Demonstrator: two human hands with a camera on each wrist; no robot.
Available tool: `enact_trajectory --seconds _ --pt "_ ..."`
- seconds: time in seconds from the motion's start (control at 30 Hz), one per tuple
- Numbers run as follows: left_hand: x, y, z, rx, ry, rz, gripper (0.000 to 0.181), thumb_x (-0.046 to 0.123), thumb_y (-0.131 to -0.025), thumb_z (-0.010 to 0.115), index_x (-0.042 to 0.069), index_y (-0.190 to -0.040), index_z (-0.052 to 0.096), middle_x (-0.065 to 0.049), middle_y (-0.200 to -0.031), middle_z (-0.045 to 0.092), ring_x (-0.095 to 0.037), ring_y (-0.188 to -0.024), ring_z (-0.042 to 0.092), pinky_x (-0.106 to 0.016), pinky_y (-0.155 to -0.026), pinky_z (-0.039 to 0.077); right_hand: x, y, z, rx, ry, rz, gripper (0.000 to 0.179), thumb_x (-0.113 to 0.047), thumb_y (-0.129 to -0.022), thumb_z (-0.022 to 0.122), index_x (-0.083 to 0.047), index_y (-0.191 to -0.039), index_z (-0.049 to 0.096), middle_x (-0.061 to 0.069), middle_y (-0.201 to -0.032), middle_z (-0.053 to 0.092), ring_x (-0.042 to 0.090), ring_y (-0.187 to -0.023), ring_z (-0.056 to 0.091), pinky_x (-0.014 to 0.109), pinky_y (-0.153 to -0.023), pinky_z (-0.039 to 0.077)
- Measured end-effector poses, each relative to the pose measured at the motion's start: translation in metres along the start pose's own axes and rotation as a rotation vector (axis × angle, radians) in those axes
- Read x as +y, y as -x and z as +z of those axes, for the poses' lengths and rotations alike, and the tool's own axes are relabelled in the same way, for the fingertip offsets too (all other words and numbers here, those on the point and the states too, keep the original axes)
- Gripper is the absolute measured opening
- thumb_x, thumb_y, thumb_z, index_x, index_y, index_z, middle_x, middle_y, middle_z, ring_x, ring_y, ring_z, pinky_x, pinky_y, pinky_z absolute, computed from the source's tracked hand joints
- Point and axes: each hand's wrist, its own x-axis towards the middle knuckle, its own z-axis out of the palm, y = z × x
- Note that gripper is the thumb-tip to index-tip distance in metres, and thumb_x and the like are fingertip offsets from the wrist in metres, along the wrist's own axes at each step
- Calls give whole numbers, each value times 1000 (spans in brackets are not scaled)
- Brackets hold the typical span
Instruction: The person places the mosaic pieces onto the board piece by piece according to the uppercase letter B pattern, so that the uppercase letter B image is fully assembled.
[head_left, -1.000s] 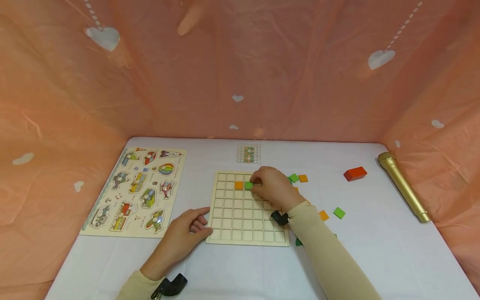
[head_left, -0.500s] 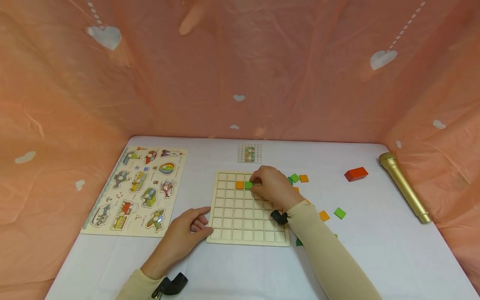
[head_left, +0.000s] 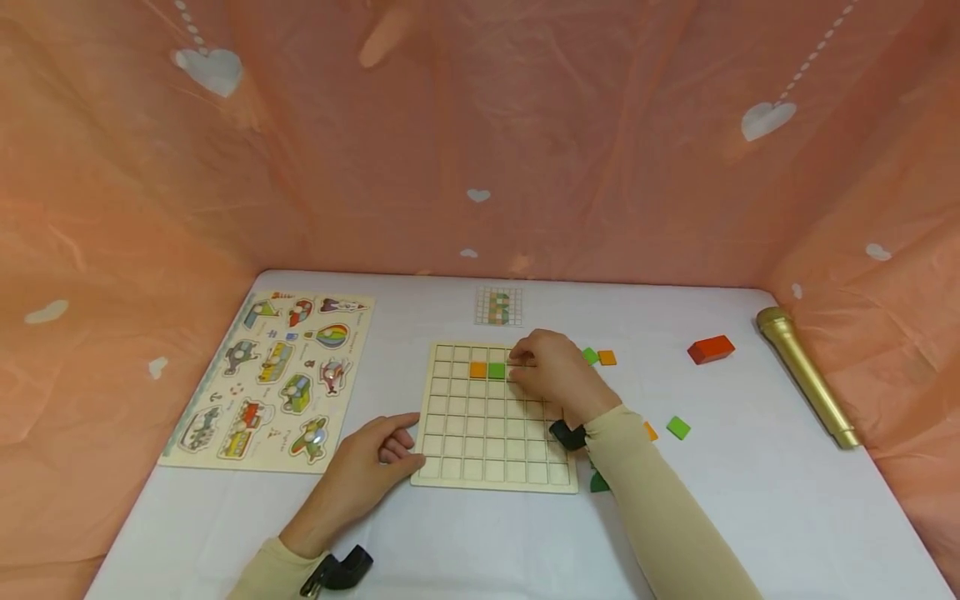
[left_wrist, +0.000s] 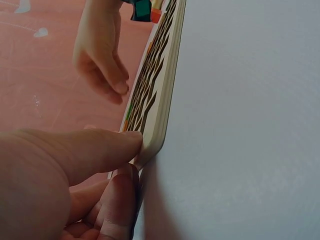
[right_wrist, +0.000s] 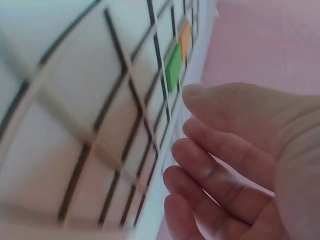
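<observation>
My right hand hovers over the upper right of a wooden grid board, thumb and fingertips apart, nothing between them in the right wrist view. Just left of its fingertips, a green square tile lies in a cell of the board, with an orange square tile in the neighbouring cell. At the board's lower left edge is my left hand; its extended index finger and thumb touch the edge, while the other fingers bend beneath the palm. The left wrist view has that thumb resting at the board's corner.
A picture puzzle board lies to the left. Behind the grid board is a small pattern card. Loose green and orange tiles are scattered at right, some hidden by the right arm. Beyond are a red block and a gold microphone.
My right hand has let go of the green tile and drawn slightly right, leaving the tile fully visible in its cell. My left hand stays at the board's edge.
</observation>
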Motion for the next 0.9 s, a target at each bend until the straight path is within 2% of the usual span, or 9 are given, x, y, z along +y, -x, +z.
enact_trajectory --seconds 0.2,0.33,0.5,0.63,0.9 --pt "2 0 -2 -8 -4 -10 58 14 -91 87 10 -145 67 0 -104 68 -6 -87 65 -19 -79 58 26 22 -15 80 -23 88 28 -27 -99 77 -11 -122 80 3 -117 74 22 -104 69 42 -92 60" --pt "2 -1 -3 -16 -7 -16 58 15 -91 87 10 -146 67 0 -105 68 -6 -87 64 -18 -79 57 45 36 -26 93 -49 156 26 -26 -101 76 -12 -122 79 5 -118 72 21 -94 68 37 -84 59" --pt "2 0 -3 -17 -16 -19 58 16 -91 88 10 -146 67 0 -105 69 -5 -86 64 -18 -79 57 64 49 -37 89 -82 246 25 -27 -103 73 -13 -123 78 7 -125 71 25 -101 67 39 -89 61" --pt "3 0 -3 -15 -27 -15 58 15 -91 87 10 -146 67 0 -105 69 -5 -86 64 -18 -79 57 71 55 -42 94 -66 257 25 -27 -104 73 -12 -123 78 8 -126 71 27 -108 67 45 -97 61" --pt "4 0 -3 -14 -42 -7 58 15 -92 87 10 -146 67 0 -105 68 -5 -87 64 -18 -79 57 73 58 -44 96 -74 286 24 -28 -104 74 -13 -122 78 7 -123 72 27 -107 67 45 -97 61"
